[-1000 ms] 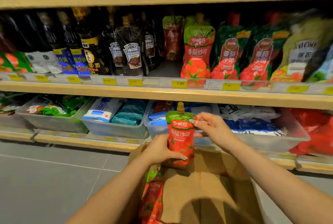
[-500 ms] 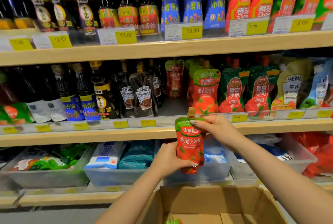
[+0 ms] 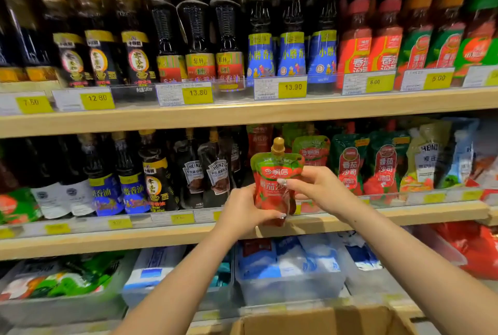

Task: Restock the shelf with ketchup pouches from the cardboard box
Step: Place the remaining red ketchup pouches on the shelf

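From the head view, the pouch stands upright between both hands, held in front of the middle shelf. The left hand grips its lower left side; the right hand pinches its upper right edge. The box sits near, below.

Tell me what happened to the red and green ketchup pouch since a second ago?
The ketchup pouch went up from just above the cardboard box to the front of the middle shelf, where matching pouches stand. Nothing was let go or newly grabbed: the left hand still holds its bottom, the right hand still pinches its top, and it stays upright.
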Demonstrator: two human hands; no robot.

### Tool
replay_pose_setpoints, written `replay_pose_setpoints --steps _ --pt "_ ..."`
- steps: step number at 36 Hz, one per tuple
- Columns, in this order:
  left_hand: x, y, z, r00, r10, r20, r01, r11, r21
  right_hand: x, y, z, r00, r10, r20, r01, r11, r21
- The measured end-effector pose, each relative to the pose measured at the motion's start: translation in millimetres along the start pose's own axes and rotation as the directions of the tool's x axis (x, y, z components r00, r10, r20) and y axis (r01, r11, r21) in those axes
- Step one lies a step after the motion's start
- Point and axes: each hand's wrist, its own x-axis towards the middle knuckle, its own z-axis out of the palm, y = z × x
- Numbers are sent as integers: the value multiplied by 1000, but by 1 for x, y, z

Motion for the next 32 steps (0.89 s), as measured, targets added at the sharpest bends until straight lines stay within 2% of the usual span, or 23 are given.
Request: replay_pose_setpoints --steps 6,9,11,17,28,32 --pt "19 7 -7 992 -9 -129 1 998 -62 10 -13 -5 988 -155 -21 154 987 -42" --pt "27 9 -9 987 25 -156 -38 996 -78 17 -11 -6 987 -161 -16 160 984 -80" --pt "33 7 -6 984 27 -175 -32 999 -27 22 -7 -5 990 -138 -12 136 985 -106" --pt "43 1 7 982 -114 -149 95 987 -127 35 5 -1 990 -134 -39 126 980 -151" --pt "44 -18 21 976 -198 -89 192 979 -75 59 37 12 986 73 -152 -109 964 -242" --pt "45 -23 23 970 -234 -65 230 971 -58 61 46 15 981 103 -167 -144 955 -261"
